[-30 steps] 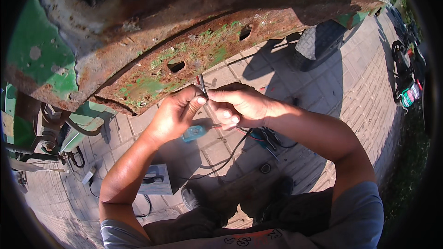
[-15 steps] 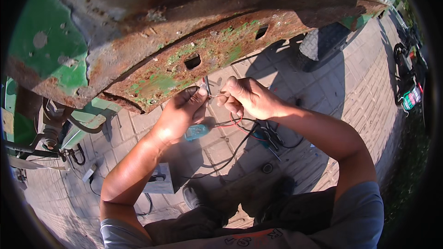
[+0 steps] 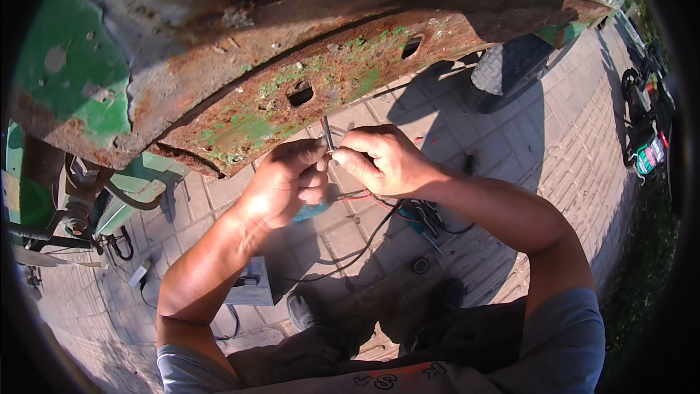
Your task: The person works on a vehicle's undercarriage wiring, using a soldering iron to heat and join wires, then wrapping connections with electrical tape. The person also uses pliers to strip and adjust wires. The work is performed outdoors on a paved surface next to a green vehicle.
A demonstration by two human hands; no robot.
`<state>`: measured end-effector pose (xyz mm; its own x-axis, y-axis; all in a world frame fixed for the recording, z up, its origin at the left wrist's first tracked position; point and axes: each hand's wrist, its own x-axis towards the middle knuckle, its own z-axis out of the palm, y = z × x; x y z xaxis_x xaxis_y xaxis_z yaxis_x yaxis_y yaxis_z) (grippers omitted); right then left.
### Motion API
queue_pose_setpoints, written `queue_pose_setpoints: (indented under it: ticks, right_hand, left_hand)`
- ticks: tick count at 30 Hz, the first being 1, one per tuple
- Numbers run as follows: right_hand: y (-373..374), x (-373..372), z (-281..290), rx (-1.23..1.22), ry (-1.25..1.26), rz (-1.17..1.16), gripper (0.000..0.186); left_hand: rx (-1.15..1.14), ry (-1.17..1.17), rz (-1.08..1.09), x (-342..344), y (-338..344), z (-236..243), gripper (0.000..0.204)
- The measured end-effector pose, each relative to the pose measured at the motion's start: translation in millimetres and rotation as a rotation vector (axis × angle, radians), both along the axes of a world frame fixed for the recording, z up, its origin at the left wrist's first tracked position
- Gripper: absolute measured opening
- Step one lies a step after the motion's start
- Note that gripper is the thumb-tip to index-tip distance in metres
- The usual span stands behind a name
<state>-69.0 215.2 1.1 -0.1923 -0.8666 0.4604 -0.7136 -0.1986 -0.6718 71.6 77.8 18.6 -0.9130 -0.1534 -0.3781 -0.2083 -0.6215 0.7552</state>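
Note:
My left hand and my right hand meet just below the edge of a rusty, green-flecked metal panel. Between them a dark cable hangs down, a reddish strand showing along it. The left thumb and fingers pinch the cable's lower end. Right thumb and forefinger are closed on the same spot, at a thin wire end mostly hidden by the fingertips. Under the left hand lies a teal handheld meter, partly covered, with red and black leads running from it.
Hand tools with dark handles lie on the paving right of the meter. A small dark ring and an open grey box sit near my feet. A tyre stands at the far right. A green bottle is at the right edge.
My right hand has moved left and turned, bringing its fingertips against the left ones. The light wire strand that stretched between the hands is now hidden in the fingers.

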Motion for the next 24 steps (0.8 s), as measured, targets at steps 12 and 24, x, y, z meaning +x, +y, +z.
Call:
queue_pose_setpoints:
  ticks: [12,24]
  right_hand:
    - [12,-17,13,0.062,-0.092,0.059,0.019]
    - [6,-28,0,-0.136,0.222,0.094,0.016]
  left_hand:
    - [-1.943,0.613,0.002,1,-16,-2,0.049]
    - [-0.427,0.047,0.045,-12,9,-4,0.027]
